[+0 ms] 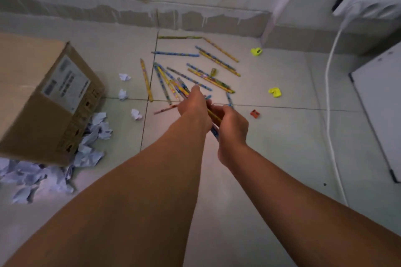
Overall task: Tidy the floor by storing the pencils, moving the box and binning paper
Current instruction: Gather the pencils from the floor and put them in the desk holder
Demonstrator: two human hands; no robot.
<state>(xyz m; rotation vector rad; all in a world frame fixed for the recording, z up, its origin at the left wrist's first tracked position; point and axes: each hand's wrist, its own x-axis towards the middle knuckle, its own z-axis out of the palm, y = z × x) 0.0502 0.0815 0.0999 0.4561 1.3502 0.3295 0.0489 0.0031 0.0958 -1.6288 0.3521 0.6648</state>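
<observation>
Several patterned blue and yellow pencils [208, 65] lie scattered on the tiled floor near the wall. My left hand [194, 105] and my right hand [233, 125] meet over the nearest ones, and both grip a small bundle of pencils [213, 116] that runs slantwise between them. A tipped cardboard box [45, 97] lies at the left. Crumpled white paper [43, 175] spills from beneath the box, and three small paper balls [136, 114] sit between the box and the pencils.
Two yellow sharpeners [275, 92] and a red one [255, 113] lie right of the pencils. A white cable [329, 102] runs down from a wall socket [368, 6]. A white cabinet [382, 102] stands at the right edge.
</observation>
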